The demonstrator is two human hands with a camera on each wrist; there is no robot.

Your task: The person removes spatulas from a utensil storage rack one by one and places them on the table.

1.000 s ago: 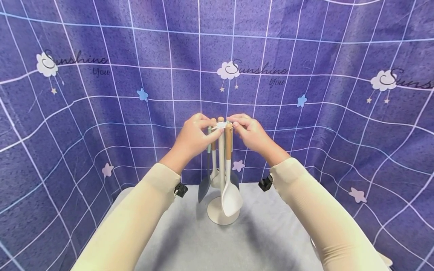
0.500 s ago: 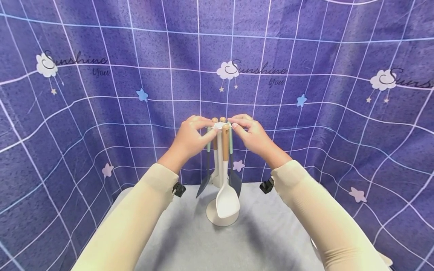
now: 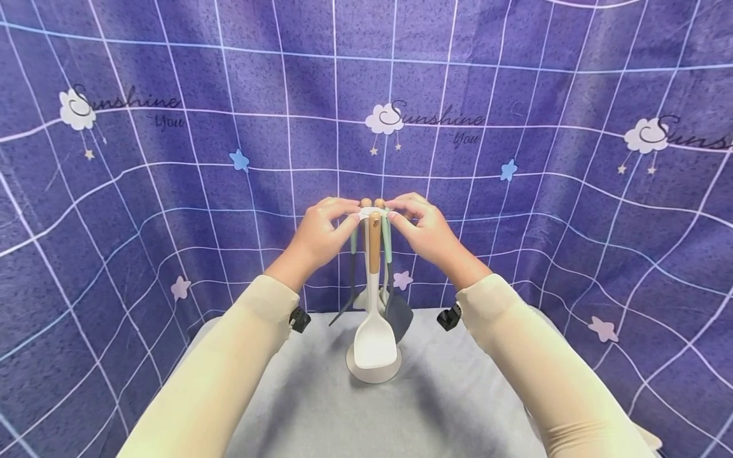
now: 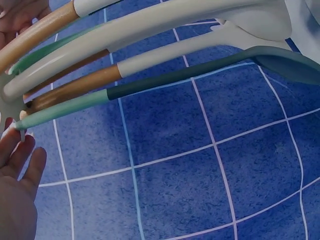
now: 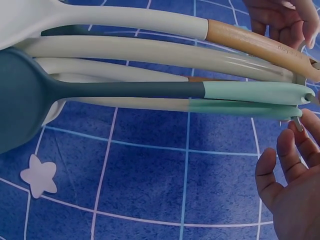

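A utensil stand with a round base [image 3: 372, 375] and a white rotating hook top [image 3: 368, 210] stands upright in the head view. My left hand [image 3: 322, 230] pinches the left edge of that top between thumb and fingers. On the opposite edge, my right hand [image 3: 426, 230] pinches it in the same way. A white turner [image 3: 375, 343] with a wooden handle hangs at the front. To the right hangs a dark turner [image 5: 22, 100] with a mint handle. Another dark utensil [image 4: 175, 74] with a mint handle hangs near my left hand. Utensils farther back are partly hidden.
The stand rests on a grey cloth-covered table [image 3: 321, 413]. Close behind it hangs a purple gridded curtain [image 3: 258, 127], which also runs along both sides. A pale object [image 3: 647, 437] shows partly beyond my right sleeve.
The hook top has turned: the front white turner has swung left, and the dark turner has come out on the right. My left fingers have shifted slightly; both hands stay at the top.
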